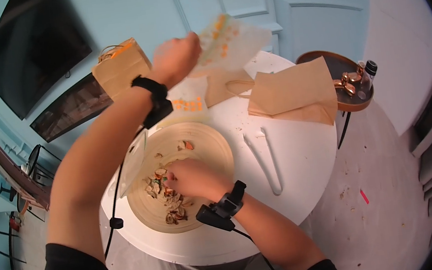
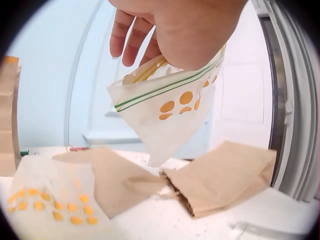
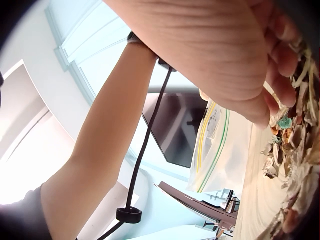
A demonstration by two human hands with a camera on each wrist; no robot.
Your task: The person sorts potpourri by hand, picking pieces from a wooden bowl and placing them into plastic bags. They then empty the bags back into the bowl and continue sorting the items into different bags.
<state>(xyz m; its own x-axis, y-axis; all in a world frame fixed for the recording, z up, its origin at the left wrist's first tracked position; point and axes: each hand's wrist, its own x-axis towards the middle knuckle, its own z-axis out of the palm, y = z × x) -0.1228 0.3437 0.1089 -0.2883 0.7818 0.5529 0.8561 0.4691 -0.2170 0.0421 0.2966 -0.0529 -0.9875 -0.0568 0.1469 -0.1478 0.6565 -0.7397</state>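
Observation:
My left hand (image 1: pixel 178 56) is raised above the far side of the table and grips a translucent zip bag (image 2: pixel 175 105) with orange dots and a green seal line. The bag hangs from the hand, blurred in the head view. Down on the round wooden tray (image 1: pixel 215 146), my right hand (image 1: pixel 200 177) reaches into a pile of dried, curled plant-like pieces (image 1: pixel 175 215). Its loosely bent fingers (image 3: pixel 282 92) are right at the pieces, beside a small green bit (image 3: pixel 284 122). Another zip bag (image 3: pixel 220 150) stands at the tray's left edge.
A further orange-dotted bag (image 1: pixel 188 97) lies behind the tray on the white table (image 1: pixel 305 177). Brown paper bags (image 1: pixel 292 91) lie at the back right; another paper bag (image 1: pixel 121 68) stands at the back left. White tongs (image 1: pixel 264 164) rest right of the tray. A side table (image 1: pixel 353 107) holds bottles.

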